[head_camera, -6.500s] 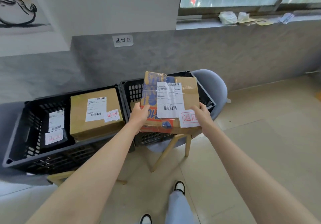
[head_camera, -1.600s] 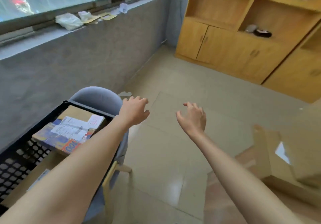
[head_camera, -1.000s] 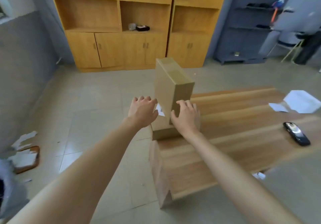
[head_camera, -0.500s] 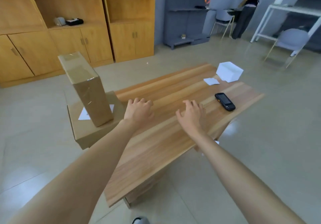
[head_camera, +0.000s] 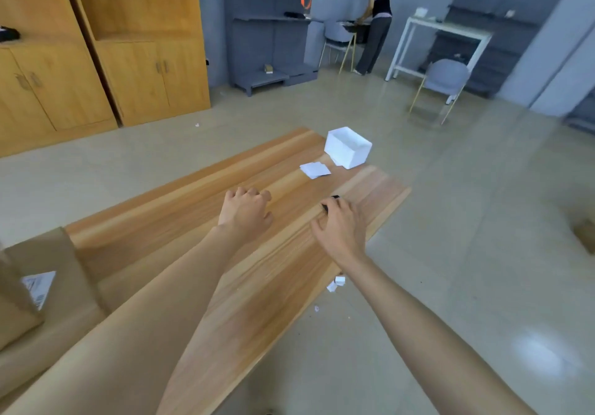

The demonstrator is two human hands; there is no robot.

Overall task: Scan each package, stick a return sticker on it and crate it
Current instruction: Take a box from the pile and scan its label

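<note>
Two hands over one wooden table. The left hand is held above the middle of the table, its fingers loosely bent and nothing held. The right hand is laid over one black scanner near the table's right edge; its fingers are curled round the device's far end, and most of the device is hidden beneath the palm.

Two cardboard packages are seen at the table's left end: one flat package bearing one white shipping label, and one blurred second package standing on it at the frame's edge.

One white box is set at the table's far corner. A small stack of white sticker sheets lies just beside it; their number cannot be told.

A few paper scraps lie on the pale tiled floor below the right edge. Behind are shown two wooden cabinets, grey wall shelving, one grey chair, one white high table and one person standing at the far wall.
</note>
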